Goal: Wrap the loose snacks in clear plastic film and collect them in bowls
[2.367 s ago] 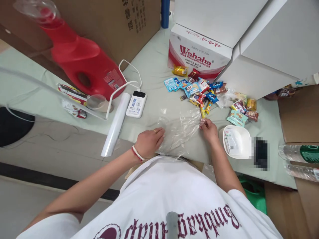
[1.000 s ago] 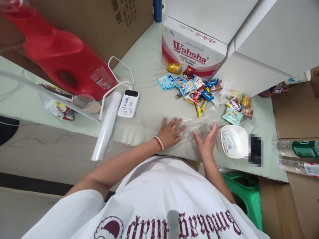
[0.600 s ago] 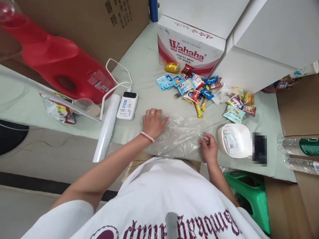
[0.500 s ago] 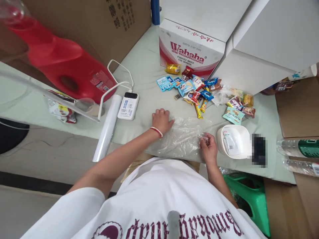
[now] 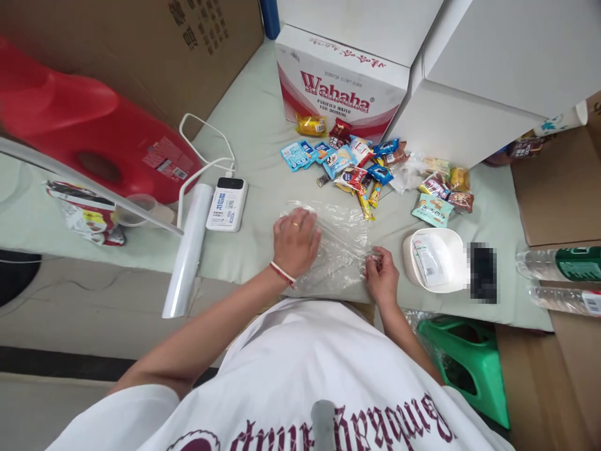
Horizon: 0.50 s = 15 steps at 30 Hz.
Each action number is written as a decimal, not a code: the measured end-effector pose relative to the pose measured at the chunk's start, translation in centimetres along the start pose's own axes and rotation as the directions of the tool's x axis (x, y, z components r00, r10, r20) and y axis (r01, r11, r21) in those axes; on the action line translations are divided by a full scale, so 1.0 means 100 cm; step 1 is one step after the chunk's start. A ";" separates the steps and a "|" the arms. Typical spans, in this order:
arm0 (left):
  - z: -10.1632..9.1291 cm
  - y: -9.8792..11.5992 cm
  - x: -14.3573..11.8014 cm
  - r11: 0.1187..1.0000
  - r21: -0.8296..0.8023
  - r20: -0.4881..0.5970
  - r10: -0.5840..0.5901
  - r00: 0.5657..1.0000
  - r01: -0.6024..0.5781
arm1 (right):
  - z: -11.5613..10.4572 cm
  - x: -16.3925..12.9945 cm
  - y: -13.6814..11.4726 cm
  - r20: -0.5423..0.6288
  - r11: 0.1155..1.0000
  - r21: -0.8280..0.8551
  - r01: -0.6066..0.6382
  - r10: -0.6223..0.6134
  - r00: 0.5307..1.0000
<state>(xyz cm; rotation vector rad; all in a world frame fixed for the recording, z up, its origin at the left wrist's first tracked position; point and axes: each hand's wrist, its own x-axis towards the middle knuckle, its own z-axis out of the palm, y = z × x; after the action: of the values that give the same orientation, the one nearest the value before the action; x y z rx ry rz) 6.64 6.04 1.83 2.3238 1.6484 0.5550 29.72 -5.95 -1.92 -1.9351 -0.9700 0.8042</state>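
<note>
Person is flattening the clear plastic bag (image 5: 340,250) on the table (image 5: 263,144), just short of the snack pile (image 5: 370,169). Left hand (image 5: 295,241) is pressing down, palm flat, gripping nothing; right hand (image 5: 381,279) is pinching the bag's right edge. Judging next: bag needs opening at the mouth.

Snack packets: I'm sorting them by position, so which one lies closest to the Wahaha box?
The yellow packet, right against the foot of the Wahaha box; the other packets lie farther from it.

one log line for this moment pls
left hand: flat on clear plastic bag | right hand: pinching bag's right edge | nearby: snack packets, white bowl
</note>
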 end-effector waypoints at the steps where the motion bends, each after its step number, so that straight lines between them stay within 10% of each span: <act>1: 0.004 0.000 -0.012 0.998 0.029 0.075 0.056 0.996 -0.058 | -0.004 -0.002 0.002 0.015 1.000 -0.023 -0.007 0.007 1.000; 8: 0.016 -0.042 -0.048 0.974 0.143 0.327 0.123 0.937 -0.177 | -0.052 0.015 -0.024 0.169 0.831 -0.486 0.272 -0.216 0.962; 15: 0.015 -0.041 -0.046 0.965 0.157 0.337 0.148 0.930 -0.210 | 0.018 0.127 -0.104 0.098 0.667 -0.728 0.158 -0.126 0.987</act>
<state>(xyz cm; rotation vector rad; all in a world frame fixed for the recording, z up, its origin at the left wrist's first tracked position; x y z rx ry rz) 2.44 3.12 -2.00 2.5523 1.3981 0.0380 31.21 9.41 4.00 -2.4701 -1.6334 0.3605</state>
